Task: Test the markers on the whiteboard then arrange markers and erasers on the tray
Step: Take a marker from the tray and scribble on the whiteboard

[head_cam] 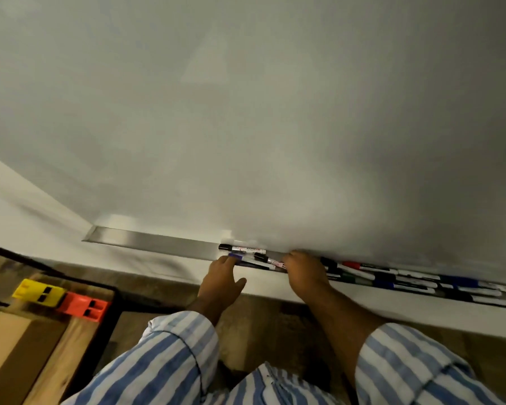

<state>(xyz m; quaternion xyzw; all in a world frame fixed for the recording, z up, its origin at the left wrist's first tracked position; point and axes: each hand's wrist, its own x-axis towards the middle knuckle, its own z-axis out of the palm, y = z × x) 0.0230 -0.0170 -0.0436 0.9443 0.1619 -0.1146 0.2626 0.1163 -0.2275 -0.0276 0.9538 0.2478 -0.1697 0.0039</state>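
A blank whiteboard fills the upper view, with a metal tray along its lower edge. A black-capped marker lies on the tray. In front of it lie a blue-capped marker and another black-capped one. My left hand reaches to the tray, its fingertips touching the blue-capped marker. My right hand rests curled over the tray, covering the end of the black-capped marker; what it grips is hidden. To the right lies a row of several markers with red, green, blue and black caps.
At the lower left, a yellow eraser and an orange-red eraser sit on a wooden table beside a cardboard box. A white ledge runs below the tray. My striped sleeves fill the bottom.
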